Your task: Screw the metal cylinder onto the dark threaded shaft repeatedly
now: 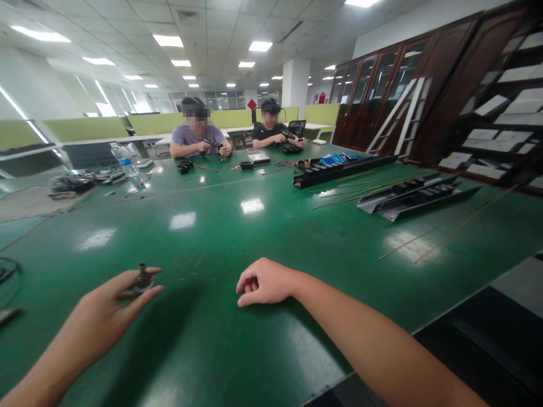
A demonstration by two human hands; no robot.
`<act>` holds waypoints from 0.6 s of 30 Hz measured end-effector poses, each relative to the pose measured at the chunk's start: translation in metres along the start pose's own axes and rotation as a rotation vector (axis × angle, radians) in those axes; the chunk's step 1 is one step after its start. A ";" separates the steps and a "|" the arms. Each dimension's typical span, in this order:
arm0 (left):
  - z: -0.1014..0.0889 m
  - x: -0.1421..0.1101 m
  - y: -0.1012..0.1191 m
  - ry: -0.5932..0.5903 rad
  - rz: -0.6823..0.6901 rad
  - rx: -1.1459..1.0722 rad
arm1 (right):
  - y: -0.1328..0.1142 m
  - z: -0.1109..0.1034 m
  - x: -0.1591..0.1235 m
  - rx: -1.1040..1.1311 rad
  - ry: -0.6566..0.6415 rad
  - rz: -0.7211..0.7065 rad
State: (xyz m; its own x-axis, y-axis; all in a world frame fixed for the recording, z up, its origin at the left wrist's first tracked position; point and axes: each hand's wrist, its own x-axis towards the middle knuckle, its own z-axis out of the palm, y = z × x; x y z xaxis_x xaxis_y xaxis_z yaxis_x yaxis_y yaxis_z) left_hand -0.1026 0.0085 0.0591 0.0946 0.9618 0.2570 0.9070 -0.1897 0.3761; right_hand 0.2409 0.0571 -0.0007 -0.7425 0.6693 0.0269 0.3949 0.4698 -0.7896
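Note:
My left hand (114, 305) is raised over the left side of the green table. Its thumb and fingers are closed around a small dark metal part (143, 281) with a short upright stem and a wider, flange-like base. The fingers partly cover the base, so its exact kind is unclear. Farther right, my right hand (269, 282) is at the tabletop with its fingers loosely curled. A gap shows between the thumb and the fingers, and I see nothing held there. The green tabletop (220, 237) lies around both hands.
Black metal channels (416, 198) and thin rods (407, 246) lie to the right. Across the table, two people (197, 133) handle dark devices. A water bottle (123, 161) stands near clutter at far left. Dark cables (8, 271) lie at the left edge.

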 end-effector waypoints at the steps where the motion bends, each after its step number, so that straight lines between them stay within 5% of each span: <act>1: 0.010 0.006 0.016 -0.048 0.058 -0.030 | 0.000 0.000 0.000 0.016 0.009 -0.001; 4: 0.038 0.020 0.064 -0.136 0.253 -0.107 | 0.000 0.002 0.001 0.030 0.044 0.003; 7: 0.059 0.022 0.092 -0.174 0.243 -0.181 | -0.001 0.002 0.002 0.010 0.055 0.019; 12: 0.084 0.011 0.086 -0.157 0.281 -0.233 | -0.001 0.003 0.002 -0.040 0.059 0.020; 18: 0.087 0.001 0.073 -0.148 0.358 -0.295 | -0.005 0.004 0.001 -0.076 0.085 0.015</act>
State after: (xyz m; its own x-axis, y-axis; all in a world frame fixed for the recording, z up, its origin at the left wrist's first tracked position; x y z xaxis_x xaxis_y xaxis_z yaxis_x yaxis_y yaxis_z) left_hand 0.0000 0.0127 0.0092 0.4563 0.8397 0.2944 0.6541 -0.5409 0.5288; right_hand 0.2362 0.0533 0.0012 -0.6892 0.7212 0.0700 0.4476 0.4997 -0.7416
